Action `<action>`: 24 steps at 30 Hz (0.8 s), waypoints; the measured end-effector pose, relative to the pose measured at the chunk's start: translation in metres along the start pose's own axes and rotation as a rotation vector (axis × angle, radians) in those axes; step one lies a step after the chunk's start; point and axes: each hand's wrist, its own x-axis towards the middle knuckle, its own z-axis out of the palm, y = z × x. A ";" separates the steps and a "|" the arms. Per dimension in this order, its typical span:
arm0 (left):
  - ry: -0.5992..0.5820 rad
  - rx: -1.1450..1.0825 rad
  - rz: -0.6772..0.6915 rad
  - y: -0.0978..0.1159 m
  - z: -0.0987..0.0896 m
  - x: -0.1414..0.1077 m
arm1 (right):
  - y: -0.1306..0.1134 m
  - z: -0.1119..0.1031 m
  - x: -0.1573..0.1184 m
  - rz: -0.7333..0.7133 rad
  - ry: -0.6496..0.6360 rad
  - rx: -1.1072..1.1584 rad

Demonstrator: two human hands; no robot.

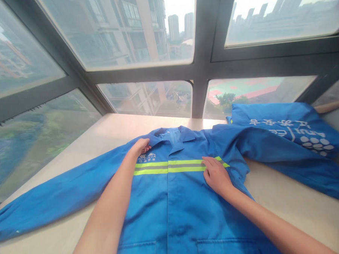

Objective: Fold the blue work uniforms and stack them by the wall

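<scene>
A blue work jacket lies face up and spread out, with its collar toward the windows and both sleeves stretched sideways. Across its chest runs a yellow-green and grey reflective stripe. My left hand is at the jacket's shoulder beside the collar, its fingers curled closed on the cloth, just above a small white print. On the other side of the chest, my right hand rests on the stripe's end with its fingers extended over the fabric.
The jacket lies on a pale ledge below grey-framed windows. At the back right is a folded blue garment with white lettering, close to the jacket's sleeve. Buildings and greenery show through the glass.
</scene>
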 end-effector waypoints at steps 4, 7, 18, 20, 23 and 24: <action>0.071 0.099 0.023 0.008 -0.014 0.012 | -0.001 -0.017 0.081 0.298 -0.211 0.083; 0.062 0.076 0.054 0.017 -0.004 0.017 | 0.001 -0.017 0.163 0.265 -0.138 0.115; -0.102 -0.299 0.200 0.015 0.013 -0.019 | -0.005 -0.002 0.221 0.271 -0.161 0.475; -0.199 -0.324 0.253 0.009 0.003 -0.033 | -0.004 -0.010 0.202 0.236 -0.140 0.637; -0.312 -0.267 0.314 0.000 -0.014 -0.053 | -0.001 -0.017 0.171 0.188 -0.157 0.707; -0.340 -0.237 0.320 -0.003 -0.019 -0.058 | 0.000 -0.017 0.161 0.169 -0.170 0.687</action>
